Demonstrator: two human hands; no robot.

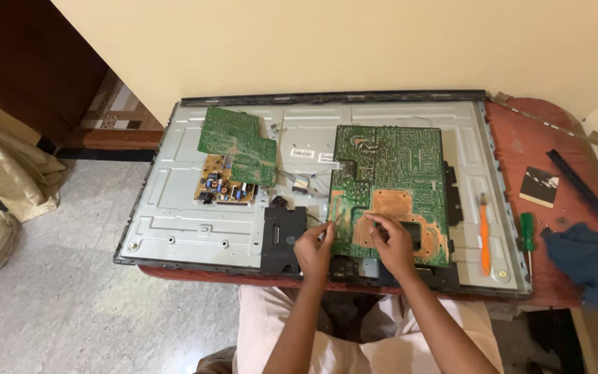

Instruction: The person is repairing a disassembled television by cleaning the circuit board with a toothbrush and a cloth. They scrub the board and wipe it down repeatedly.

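On the near edge of the metal back panel (pixel 195 228) we find the large green circuit board (pixel 390 194), long axis running away from us. Our left hand (pixel 315 251) pinches its lower-left edge; our right hand (pixel 392 244), fingers curled, rests on its copper area.

Matt grey metal chassis (pixel 195 221); green board (pixel 389 187), bare copper patches.

Bare forearms and hands, no sleeves; pale pinkish garment over the lap.
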